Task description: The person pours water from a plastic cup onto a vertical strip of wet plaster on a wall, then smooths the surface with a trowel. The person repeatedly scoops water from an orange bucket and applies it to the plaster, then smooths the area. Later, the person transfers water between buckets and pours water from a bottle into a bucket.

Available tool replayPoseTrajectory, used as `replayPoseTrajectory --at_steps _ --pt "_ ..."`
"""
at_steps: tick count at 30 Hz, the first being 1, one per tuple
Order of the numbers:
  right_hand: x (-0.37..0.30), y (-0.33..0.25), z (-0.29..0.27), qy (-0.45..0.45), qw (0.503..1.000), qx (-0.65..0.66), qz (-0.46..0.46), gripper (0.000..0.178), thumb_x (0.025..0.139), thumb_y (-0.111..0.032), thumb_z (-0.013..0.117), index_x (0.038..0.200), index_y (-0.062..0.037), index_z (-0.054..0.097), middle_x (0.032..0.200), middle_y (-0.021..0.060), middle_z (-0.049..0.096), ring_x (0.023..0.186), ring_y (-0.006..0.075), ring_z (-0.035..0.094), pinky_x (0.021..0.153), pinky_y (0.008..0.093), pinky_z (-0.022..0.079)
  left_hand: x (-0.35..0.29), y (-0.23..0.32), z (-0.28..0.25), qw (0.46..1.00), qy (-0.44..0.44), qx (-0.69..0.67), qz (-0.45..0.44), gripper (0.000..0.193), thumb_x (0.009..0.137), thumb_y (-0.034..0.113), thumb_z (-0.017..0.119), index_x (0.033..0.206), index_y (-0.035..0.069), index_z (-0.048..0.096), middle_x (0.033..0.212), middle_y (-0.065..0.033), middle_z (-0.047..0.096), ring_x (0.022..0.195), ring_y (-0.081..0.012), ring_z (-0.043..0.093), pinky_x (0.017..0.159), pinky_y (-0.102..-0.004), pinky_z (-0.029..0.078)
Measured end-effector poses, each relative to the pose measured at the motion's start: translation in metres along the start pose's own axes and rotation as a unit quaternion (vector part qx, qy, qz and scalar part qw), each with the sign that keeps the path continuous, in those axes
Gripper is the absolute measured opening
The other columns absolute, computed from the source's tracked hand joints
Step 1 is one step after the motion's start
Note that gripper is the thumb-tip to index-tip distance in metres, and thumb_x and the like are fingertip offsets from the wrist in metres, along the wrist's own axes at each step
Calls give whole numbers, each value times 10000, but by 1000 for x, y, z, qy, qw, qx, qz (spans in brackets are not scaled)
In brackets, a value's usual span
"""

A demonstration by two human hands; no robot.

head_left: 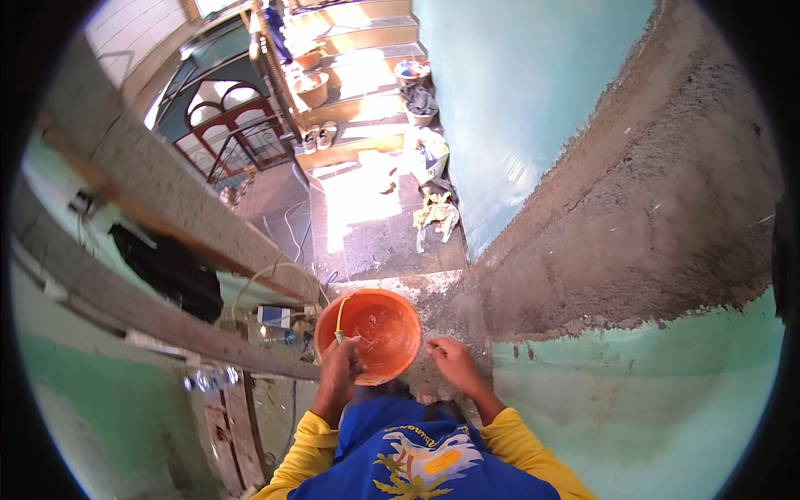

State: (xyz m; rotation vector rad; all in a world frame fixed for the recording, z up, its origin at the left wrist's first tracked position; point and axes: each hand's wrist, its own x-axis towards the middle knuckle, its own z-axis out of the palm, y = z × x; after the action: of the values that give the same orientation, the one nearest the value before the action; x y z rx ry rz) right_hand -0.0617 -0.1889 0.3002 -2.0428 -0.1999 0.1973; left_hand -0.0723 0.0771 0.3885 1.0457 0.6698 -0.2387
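Yellow sleeves (312,437) and your blue shirt (417,458) fill the bottom of the view, and just beyond them both hands meet at an orange plastic bucket (379,333). It rests on a rough cement ledge (442,304) at the foot of the freshly plastered grey wall (650,208), high above the tiled floor (367,233) below.

Your left hand (340,367) is curled closed over the near left rim, fingers wrapped inward beside a thin yellow-green cord or handle (339,318) that arcs up the inside wall; whether it pinches that cord or only the rim I cannot tell. Your right hand (452,360) lies half open on the ledge just beside the bucket's right edge, fingers loosely bent, holding nothing.

You seem to be steadying the bucket, which looks nearly empty. Moving it likely calls for a firm two-handed grip, since the ledge is narrow and the drop is steep. Both forearms are drawn in close, elbows bent.
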Motion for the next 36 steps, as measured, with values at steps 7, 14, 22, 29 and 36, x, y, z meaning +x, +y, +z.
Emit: replayPoseTrajectory --at_steps 7,14,22,29,36 --pt "-149 143 -73 4 985 -12 170 238 965 -141 662 1137 22 691 942 95 717 746 164 682 656 305 569 -77 -95 -40 993 86 -46 62 136 947 201 646 905 108 556 673 56 442 537 -74 427 533 -269 429" --pt "-300 249 -122 -135 916 -10 378 258 989 -193 642 1140 17 630 867 99 683 667 194 689 560 302 544 -170 -169 -81 978 203 -26 30 176 943 223 650 910 95 534 686 36 472 553 -90 445 545 -295 448" --pt "-313 314 -124 -172 890 -17 422 218 997 -168 614 1158 -21 600 867 110 682 623 222 678 498 315 509 -269 -287 -141 940 327 -95 25 258 894 283 652 967 49 574 835 -22 541 722 -123 535 610 -314 486" --pt "-197 218 -70 -149 945 -89 276 100 989 -108 595 1070 -56 622 682 39 590 517 128 569 407 249 417 -350 -387 -171 883 392 -243 79 259 875 296 692 916 93 538 807 6 515 697 -117 503 598 -315 448" --pt "-167 162 36 -315 922 -224 34 164 946 -139 684 1049 -23 632 730 57 614 571 133 587 483 275 490 -393 -459 -187 826 461 -310 93 209 854 236 678 898 103 522 729 10 482 649 -104 476 553 -317 398"
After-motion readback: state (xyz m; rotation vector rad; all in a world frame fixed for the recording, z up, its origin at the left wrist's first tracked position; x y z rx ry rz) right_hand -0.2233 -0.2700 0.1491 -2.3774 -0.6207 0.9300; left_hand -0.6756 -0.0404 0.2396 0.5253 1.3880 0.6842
